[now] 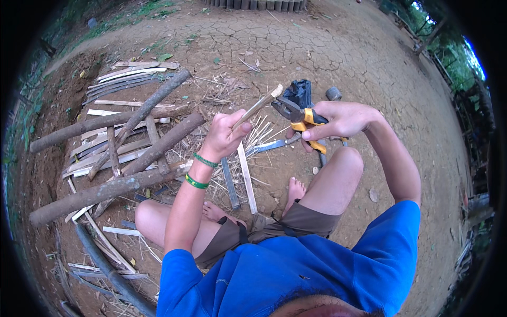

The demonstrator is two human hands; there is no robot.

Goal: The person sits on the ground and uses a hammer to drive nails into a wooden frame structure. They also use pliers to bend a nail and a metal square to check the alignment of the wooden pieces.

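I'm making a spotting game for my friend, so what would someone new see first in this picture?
Probably the bright blue shirt across the lower part. Next, perhaps, the middle, where the right hand holds yellow-and-black pliers close to the upper end of a stick gripped in the left hand. Then maybe the thick branches lying crossed over pale strips at the left.

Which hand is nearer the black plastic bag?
Right. The right hand, gripping pliers, is close by, to the bag's lower right; the left hand, holding a stick, is farther off, lower left.
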